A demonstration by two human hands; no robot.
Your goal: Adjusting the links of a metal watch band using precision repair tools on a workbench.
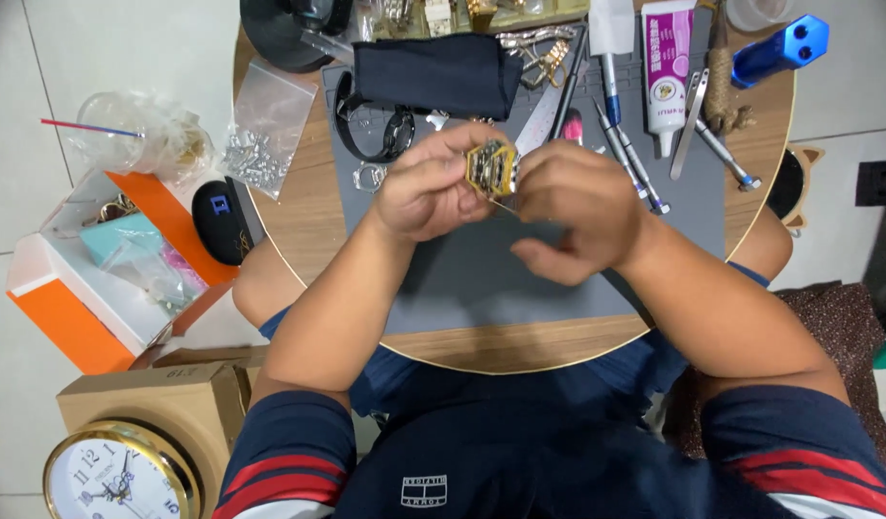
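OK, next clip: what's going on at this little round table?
A person seated at a round wooden table holds a small gold-coloured watch band piece up between both hands, over a grey work mat. The left hand pinches it from one side; the right hand meets it from the other, apparently with a thin pin. A dark cloth pouch, a white tube, a blue tool handle and metal hand tools lie beyond.
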